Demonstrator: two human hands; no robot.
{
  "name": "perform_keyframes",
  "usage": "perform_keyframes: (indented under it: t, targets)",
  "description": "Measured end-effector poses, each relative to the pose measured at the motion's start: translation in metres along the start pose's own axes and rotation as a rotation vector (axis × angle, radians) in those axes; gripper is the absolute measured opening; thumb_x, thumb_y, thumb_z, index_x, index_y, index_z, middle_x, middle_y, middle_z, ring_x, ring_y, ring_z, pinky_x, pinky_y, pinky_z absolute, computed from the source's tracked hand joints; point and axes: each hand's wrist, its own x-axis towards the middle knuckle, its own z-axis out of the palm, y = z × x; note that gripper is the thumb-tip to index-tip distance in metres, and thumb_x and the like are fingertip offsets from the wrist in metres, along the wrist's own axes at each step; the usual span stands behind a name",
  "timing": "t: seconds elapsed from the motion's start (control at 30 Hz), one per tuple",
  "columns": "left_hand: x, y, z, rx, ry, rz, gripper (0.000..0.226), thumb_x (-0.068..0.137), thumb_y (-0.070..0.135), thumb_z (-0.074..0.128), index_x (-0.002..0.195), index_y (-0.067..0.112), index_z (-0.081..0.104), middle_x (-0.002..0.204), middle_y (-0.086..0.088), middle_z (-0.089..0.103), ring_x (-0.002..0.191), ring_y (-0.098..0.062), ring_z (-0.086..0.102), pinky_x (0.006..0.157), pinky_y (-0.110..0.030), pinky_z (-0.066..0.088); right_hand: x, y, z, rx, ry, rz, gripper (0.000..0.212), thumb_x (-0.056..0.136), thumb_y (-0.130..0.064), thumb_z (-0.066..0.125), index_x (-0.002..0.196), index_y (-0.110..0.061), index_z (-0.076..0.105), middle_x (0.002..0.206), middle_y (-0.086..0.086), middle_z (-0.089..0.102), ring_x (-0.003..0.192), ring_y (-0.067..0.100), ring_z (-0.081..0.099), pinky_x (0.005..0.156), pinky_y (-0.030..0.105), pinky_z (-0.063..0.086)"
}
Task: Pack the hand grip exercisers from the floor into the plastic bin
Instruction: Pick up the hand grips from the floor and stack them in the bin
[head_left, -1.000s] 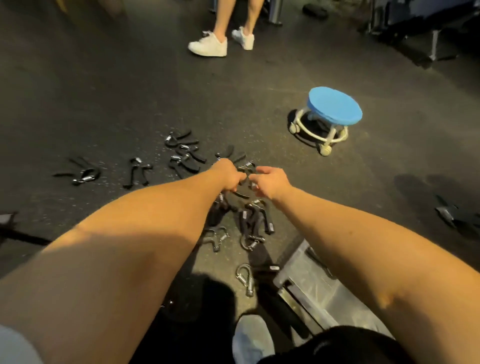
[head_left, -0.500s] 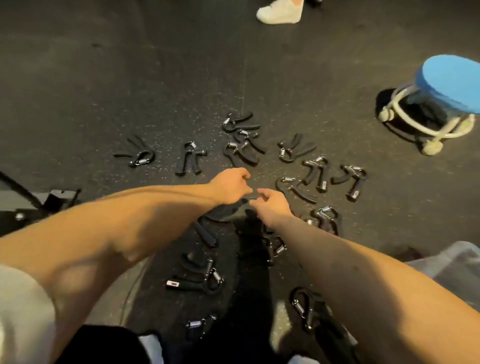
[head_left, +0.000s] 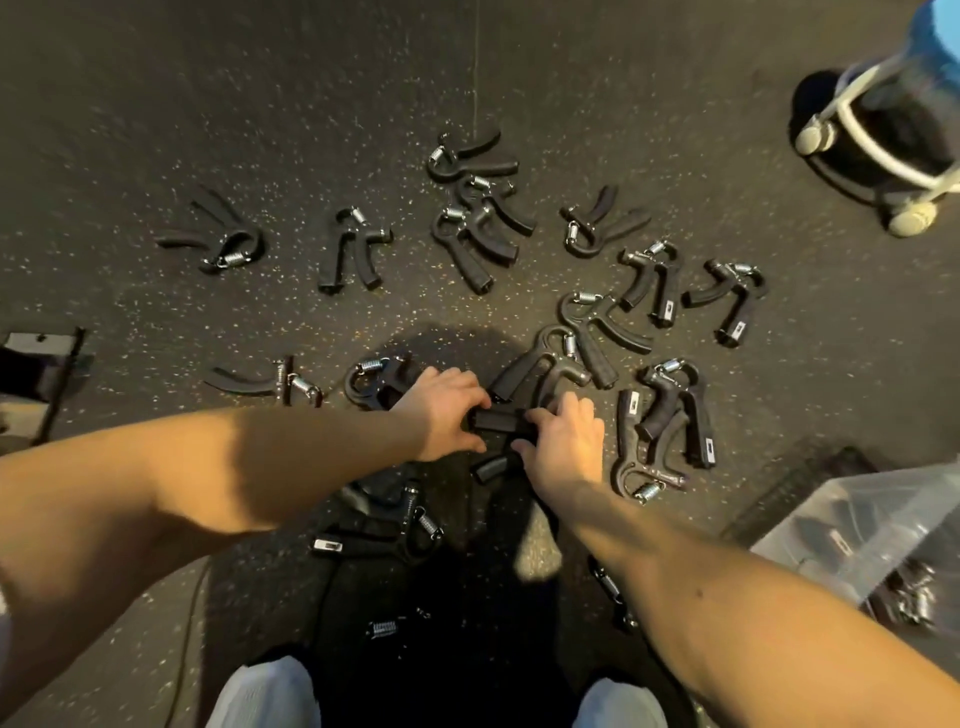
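While we bend over the dark speckled floor (head_left: 260, 104), both our hands meet on one hand grip exerciser (head_left: 496, 420) lying just ahead of our knees. Our left hand (head_left: 447, 410) has its fingers (head_left: 475, 400) curled over the top of a black handle with the thumb beneath, pinching that handle's left end. Our right hand (head_left: 563, 441) comes in from the other side. Its fingertips bend onto the same handle's right end, and its thumb lies beside a second black handle (head_left: 493, 466) just below. We cannot tell whether that one belongs to the same exerciser. Beyond our hands the other exercisers (head_left: 353, 249) lie scattered in a loose arc, several overlapping, each black with a bright steel spring. A small heap of them (head_left: 660, 426) sits just right of our right hand, and more lie in shadow under our forearms. At the lower right edge, near our right forearm, stands the clear plastic bin (head_left: 893, 519), with a few dark exercisers showing through its wall. A stool (head_left: 893, 119) with a blue seat and a white frame on casters stands well apart at the upper right.
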Motion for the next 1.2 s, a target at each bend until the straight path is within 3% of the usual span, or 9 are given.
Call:
perform_keyframes:
  t: [0.27,0.47,0.6,0.73,0.83,0.9,1.03,1.1,1.2]
  targets:
    - [-0.005,0.023,-0.003,0.025,0.002,-0.026,0.034,0.090,0.049,0.060,0.119,0.032,0.061,0.113,0.005,0.058,0.111,-0.017,0.053,0.095,-0.036,0.035,0.001,0.007,0.000,-0.041,0.005,-0.088,0.026,0.086,-0.040,0.065,0.109,-0.028,0.070,0.112,-0.002,0.048,0.107,0.024,0.040,0.089,0.038,0.035]
    - [-0.013,0.038,-0.056,-0.883,-0.189,-0.127,0.029,0.089,0.009,0.071,0.115,0.013,0.059,0.099,-0.010,0.070,0.081,-0.020,0.073,0.065,-0.029,0.057,-0.016,0.023,-0.048,-0.112,-0.006,-0.198,0.021,0.083,-0.045,0.063,0.086,-0.024,0.060,0.085,-0.001,0.065,0.095,0.027,0.055,0.082,0.041,0.034]
    - [-0.023,0.069,-0.117,-0.836,-0.089,-0.048,0.026,0.090,0.005,0.070,0.115,0.011,0.065,0.089,-0.011,0.073,0.078,-0.015,0.072,0.069,-0.026,0.059,-0.035,0.027,-0.098,0.016,0.123,-0.150,0.028,0.078,-0.042,0.069,0.079,-0.025,0.047,0.080,-0.002,0.062,0.091,0.027,0.054,0.082,0.041,0.033]
    - [-0.041,0.107,-0.177,-0.752,0.052,0.020,0.027,0.087,0.012,0.074,0.113,0.015,0.068,0.071,0.005,0.062,0.055,0.000,0.056,0.055,-0.008,0.042,-0.053,0.042,-0.157,0.133,0.164,-0.128,0.026,0.082,-0.041,0.073,0.094,-0.021,0.060,0.089,-0.002,0.065,0.096,0.024,0.055,0.084,0.039,0.037]
    - [-0.055,0.133,-0.215,-0.745,0.132,0.113,0.024,0.089,0.011,0.072,0.112,0.016,0.069,0.078,-0.004,0.070,0.055,0.002,0.058,0.056,-0.009,0.041,-0.077,0.062,-0.206,0.201,0.197,-0.161,0.034,0.084,-0.039,0.077,0.110,-0.017,0.071,0.100,0.008,0.063,0.103,0.026,0.054,0.091,0.037,0.043]
    - [-0.066,0.152,-0.233,-0.738,0.196,0.152,0.024,0.089,0.012,0.072,0.112,0.018,0.069,0.080,-0.005,0.071,0.059,0.003,0.061,0.061,-0.012,0.043,-0.099,0.073,-0.237,0.251,0.181,-0.086,0.036,0.086,-0.042,0.075,0.113,-0.017,0.074,0.100,0.010,0.061,0.098,0.020,0.054,0.090,0.035,0.044]
    - [-0.082,0.193,-0.254,-0.668,0.302,0.230,0.027,0.088,0.012,0.073,0.114,0.019,0.070,0.067,0.010,0.056,0.050,0.006,0.050,0.056,-0.006,0.039,-0.137,0.098,-0.276,0.419,0.111,0.239,0.049,0.090,-0.057,0.063,0.091,-0.009,0.077,0.078,0.009,0.072,0.071,0.024,0.063,0.067,0.033,0.048]
    - [-0.086,0.211,-0.260,-0.664,0.342,0.269,0.026,0.088,0.012,0.073,0.111,0.022,0.070,0.071,0.014,0.059,0.055,0.009,0.053,0.060,-0.007,0.039,-0.152,0.112,-0.284,0.724,0.066,0.414,0.060,0.093,-0.057,0.058,0.087,0.002,0.070,0.075,0.015,0.071,0.061,0.026,0.061,0.059,0.033,0.048]
    - [-0.084,0.235,-0.264,-0.653,0.366,0.315,0.028,0.088,0.013,0.072,0.110,0.030,0.068,0.083,0.016,0.062,0.065,0.007,0.058,0.063,-0.007,0.041,-0.170,0.124,-0.288,1.340,-0.010,0.618,0.041,0.097,-0.048,0.058,0.090,-0.007,0.058,0.065,0.014,0.069,0.056,0.022,0.064,0.052,0.028,0.051]
